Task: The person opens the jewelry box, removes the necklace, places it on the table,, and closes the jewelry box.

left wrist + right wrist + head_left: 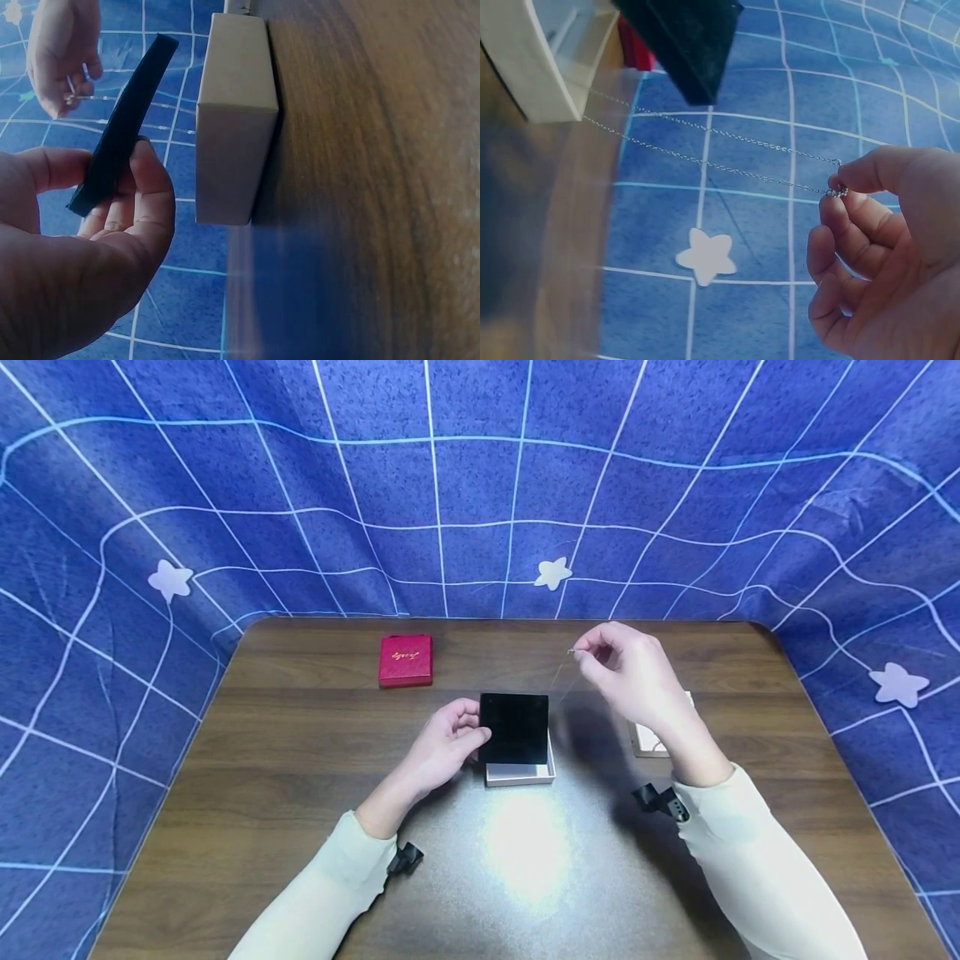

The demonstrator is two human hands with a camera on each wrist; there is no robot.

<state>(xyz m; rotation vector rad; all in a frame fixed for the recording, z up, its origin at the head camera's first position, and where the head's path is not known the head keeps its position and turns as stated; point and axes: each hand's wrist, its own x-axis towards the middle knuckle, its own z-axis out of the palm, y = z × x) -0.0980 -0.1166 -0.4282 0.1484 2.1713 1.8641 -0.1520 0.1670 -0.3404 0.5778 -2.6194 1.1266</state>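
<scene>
Necklace chain [727, 136] pinched in my right hand [626, 668]; I record left hand [444, 742] pinching black square pad [514, 728] above open box [521, 780], between both hands.

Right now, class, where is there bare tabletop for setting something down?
Bare tabletop lies left of the red box, and between the sleeves on the near side. Crowded: the middle, left hand gripping a black pad above an open box, right hand pinching a chain.

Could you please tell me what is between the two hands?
The head view shows the black pad, overlapping the box, and the chain from the right hand.
</scene>
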